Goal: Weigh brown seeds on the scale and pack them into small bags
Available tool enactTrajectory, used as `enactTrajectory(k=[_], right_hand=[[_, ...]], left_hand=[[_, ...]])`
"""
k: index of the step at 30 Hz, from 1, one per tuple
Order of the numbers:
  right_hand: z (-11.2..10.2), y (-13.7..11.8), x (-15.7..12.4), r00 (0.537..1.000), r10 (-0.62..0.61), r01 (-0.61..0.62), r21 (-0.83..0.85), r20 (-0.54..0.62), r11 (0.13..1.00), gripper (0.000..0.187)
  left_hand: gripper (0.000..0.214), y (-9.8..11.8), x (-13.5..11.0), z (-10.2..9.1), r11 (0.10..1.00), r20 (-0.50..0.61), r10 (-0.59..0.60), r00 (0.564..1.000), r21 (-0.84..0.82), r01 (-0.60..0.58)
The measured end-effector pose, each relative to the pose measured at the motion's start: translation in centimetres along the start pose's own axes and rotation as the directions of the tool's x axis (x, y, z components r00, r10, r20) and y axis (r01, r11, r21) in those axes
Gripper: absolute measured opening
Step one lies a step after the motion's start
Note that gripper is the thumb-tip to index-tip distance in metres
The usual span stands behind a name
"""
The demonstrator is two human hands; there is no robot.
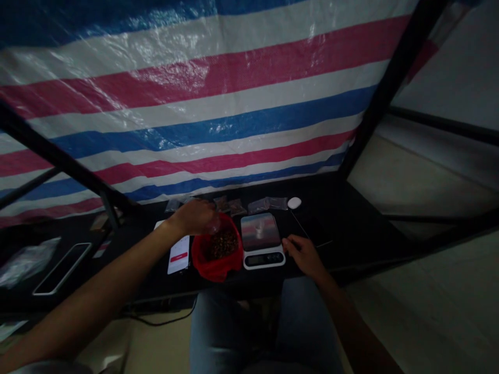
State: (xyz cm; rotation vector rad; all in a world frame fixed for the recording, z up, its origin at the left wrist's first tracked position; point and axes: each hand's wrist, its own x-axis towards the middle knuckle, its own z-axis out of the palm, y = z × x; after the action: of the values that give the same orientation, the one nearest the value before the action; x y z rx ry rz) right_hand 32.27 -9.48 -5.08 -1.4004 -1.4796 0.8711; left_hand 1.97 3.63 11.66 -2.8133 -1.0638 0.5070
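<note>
A red plastic bag (202,267) stands open on the black table, with many small brown pieces (223,244) inside. My left hand (197,217) is over the bag's upper left rim, fingers closed and pointing down. Something pale and translucent shows at its fingertips, too dim to name. Just right of the bag is a white kitchen scale (264,259) with a shiny metal plate and a dark display. My right hand (302,253) rests by the scale's right edge, its fingers curled together with nothing visible in them.
Several small clear packets (236,207) line the back of the table, some with brown contents. A white rounded case (294,202) sits at their right end. A lit phone (179,255) lies left of the bag; another dark device (63,269) is farther left. Striped sheeting (218,130) hangs behind.
</note>
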Motion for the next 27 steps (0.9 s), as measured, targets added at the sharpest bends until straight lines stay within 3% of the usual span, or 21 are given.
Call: enactTrajectory(k=[5, 12, 15, 18, 20, 23, 25, 27], right_hand=[[-0.1, -0.3, 0.0, 1.000, 0.013, -0.013, -0.015, -0.002, 1.000, 0.040], [-0.1, -0.3, 0.0, 1.000, 0.003, -0.004, -0.015, -0.013, 1.000, 0.039], [0.0, -0.3, 0.0, 1.000, 0.000, -0.001, -0.021, -0.013, 1.000, 0.039], [0.0, -0.3, 0.1, 1.000, -0.003, 0.003, -0.011, -0.018, 1.000, 0.040], [0.0, -0.3, 0.2, 1.000, -0.004, 0.004, -0.005, -0.016, 1.000, 0.040], [0.1, -0.2, 0.2, 1.000, -0.004, 0.004, -0.002, -0.017, 1.000, 0.041], [0.1, -0.2, 0.2, 1.000, -0.001, 0.001, 0.001, -0.030, 1.000, 0.041], [0.1, -0.2, 0.1, 0.999, -0.002, 0.002, 0.003, -0.048, 1.000, 0.041]], left_hand=[[0.016, 1.8, -0.4, -0.3, 0.948, 0.040, 0.144, 0.989, 0.280, -0.149], [0.015, 1.3, -0.2, -1.1, 0.946, 0.045, 0.124, 0.991, 0.297, -0.132], [0.020, 0.4, 0.0, -1.3, 0.977, 0.022, 0.104, 0.994, 0.187, -0.106], [0.037, -0.7, 1.4, -1.1, 0.994, -0.073, 0.091, 0.993, -0.051, -0.095], [0.044, -1.0, 3.3, -0.5, 0.966, -0.175, 0.057, 0.983, -0.238, -0.098], [0.054, -0.6, 7.4, 1.0, 0.889, -0.261, -0.112, 0.959, -0.457, -0.021], [0.060, 0.1, 9.9, 2.2, 0.867, -0.264, -0.161, 0.951, -0.497, 0.009], [0.081, 0.8, 11.4, 3.3, 0.873, -0.277, -0.181, 0.943, -0.488, 0.024]])
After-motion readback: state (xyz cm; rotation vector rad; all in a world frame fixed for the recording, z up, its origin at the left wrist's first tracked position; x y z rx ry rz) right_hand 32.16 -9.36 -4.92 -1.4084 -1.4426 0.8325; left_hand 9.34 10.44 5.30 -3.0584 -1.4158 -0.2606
